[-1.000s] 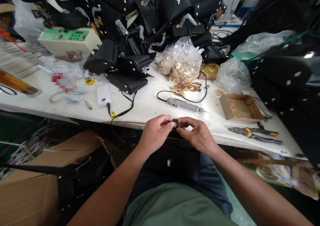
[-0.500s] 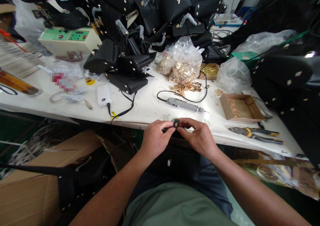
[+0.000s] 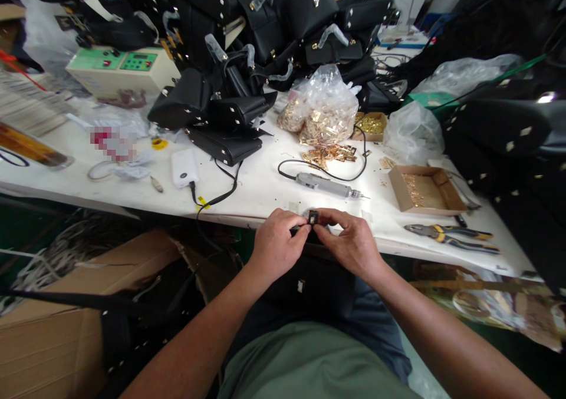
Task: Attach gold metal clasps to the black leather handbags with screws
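Observation:
My left hand [image 3: 276, 247] and my right hand [image 3: 349, 240] meet at the front edge of the white table [image 3: 265, 190]. Both pinch a small black strap piece with a metal fitting [image 3: 312, 217] between thumbs and fingertips. A black bag [image 3: 309, 281] lies on my lap under the hands. An electric screwdriver [image 3: 327, 185] with a black cord lies on the table just beyond my hands.
Black handbags [image 3: 247, 39] are piled at the back. A clear bag of gold fittings [image 3: 325, 107], loose gold parts [image 3: 329, 154], a cardboard tray [image 3: 427, 188], pliers [image 3: 451, 237], a white power bank [image 3: 184, 168] and a green control box [image 3: 121, 69] lie on the table. A cardboard box [image 3: 66, 322] stands lower left.
My hands have shifted slightly down and closer together on the small piece; its metal fitting has turned to face up.

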The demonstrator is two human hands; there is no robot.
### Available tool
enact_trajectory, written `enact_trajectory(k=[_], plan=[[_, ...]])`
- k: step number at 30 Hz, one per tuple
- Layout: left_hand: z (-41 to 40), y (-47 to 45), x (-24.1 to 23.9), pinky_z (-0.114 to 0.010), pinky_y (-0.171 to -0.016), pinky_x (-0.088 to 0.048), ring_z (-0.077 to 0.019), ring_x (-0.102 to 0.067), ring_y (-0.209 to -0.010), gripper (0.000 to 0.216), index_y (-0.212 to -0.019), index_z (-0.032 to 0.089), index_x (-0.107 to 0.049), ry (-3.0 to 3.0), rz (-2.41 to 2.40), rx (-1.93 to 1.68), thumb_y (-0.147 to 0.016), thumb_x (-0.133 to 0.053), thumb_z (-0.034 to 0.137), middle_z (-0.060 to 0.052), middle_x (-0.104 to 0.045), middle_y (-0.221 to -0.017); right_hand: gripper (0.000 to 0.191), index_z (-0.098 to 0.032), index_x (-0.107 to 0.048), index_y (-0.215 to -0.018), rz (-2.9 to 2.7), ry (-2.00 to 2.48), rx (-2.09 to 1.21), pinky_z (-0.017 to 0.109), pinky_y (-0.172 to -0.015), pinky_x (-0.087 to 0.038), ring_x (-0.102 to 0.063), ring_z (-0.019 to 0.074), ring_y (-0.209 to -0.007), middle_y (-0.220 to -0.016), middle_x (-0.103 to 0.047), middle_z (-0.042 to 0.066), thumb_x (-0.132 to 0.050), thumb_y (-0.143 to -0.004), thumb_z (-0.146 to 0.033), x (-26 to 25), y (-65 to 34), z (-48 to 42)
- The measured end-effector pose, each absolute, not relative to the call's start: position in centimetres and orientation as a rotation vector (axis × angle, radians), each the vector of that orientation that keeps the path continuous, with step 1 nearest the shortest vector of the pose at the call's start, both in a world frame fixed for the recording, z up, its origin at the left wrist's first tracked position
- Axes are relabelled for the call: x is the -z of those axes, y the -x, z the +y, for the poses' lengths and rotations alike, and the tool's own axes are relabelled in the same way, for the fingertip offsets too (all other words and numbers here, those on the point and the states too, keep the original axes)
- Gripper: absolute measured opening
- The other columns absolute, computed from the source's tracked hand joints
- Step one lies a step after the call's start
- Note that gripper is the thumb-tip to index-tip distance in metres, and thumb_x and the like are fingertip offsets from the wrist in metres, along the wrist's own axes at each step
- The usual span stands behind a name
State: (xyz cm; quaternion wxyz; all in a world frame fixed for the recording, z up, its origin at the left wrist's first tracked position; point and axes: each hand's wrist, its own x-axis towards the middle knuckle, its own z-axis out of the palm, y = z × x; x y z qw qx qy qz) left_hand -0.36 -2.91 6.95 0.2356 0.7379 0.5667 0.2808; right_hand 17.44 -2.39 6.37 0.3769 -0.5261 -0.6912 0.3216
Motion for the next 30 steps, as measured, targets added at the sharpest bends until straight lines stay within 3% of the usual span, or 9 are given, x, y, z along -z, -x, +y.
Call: enact_trajectory(k=[12, 17, 23, 30], plan=[[-3.0, 0.0, -6.7, -0.034, -0.084, -0.050, -0.0227, -0.066, -0.093, 0.012, -0.090, 0.022, -0.075, -2.001, 1.593, -0.735, -0.094, -0.064, 0.021, -0.005, -0.075, -0.092, 0.023, -0.024, -0.077, -0.102, -1.752, 1.321, -0.861, 0.031, -0.082, -0.054, -0.071, 0.0196, -0.083, -0.091, -0.078, 0.000, -0.063, -0.085, -0.016, -6.3, -17.8, -2.2], [-2.8, -0.1, -6.7, -0.034, -0.085, -0.050, -0.0224, -0.067, -0.094, 0.009, -0.092, 0.022, -0.075, -1.969, 1.619, -0.745, -0.092, -0.066, 0.021, -0.004, -0.075, -0.093, 0.027, -0.023, -0.074, -0.111, -1.627, 1.354, -0.853, 0.031, -0.082, -0.056, -0.074, 0.0207, -0.086, -0.093, -0.079, 0.002, -0.068, -0.085, -0.021, -5.4, -17.7, -2.6], [-2.7, 0.1, -6.7, -0.034, -0.087, -0.050, -0.0219, -0.067, -0.096, 0.011, -0.093, 0.022, -0.075, -1.957, 1.598, -0.712, -0.094, -0.064, 0.021, -0.003, -0.075, -0.095, 0.011, -0.022, -0.076, -0.095, -1.570, 1.321, -0.915, 0.028, -0.078, -0.056, -0.073, 0.0187, -0.081, -0.088, -0.078, 0.001, -0.070, -0.087, -0.025, -5.1, -17.7, -2.8], [-2.8, 0.3, -6.7, -0.034, -0.087, -0.049, -0.0215, -0.066, -0.095, 0.010, -0.092, 0.022, -0.073, -1.998, 1.540, -0.721, -0.094, -0.063, 0.020, -0.003, -0.074, -0.095, 0.009, -0.021, -0.077, -0.090, -1.593, 1.301, -1.000, 0.028, -0.075, -0.053, -0.071, 0.0186, -0.079, -0.085, -0.077, 0.001, -0.070, -0.087, -0.026, -5.5, -17.9, -2.4]])
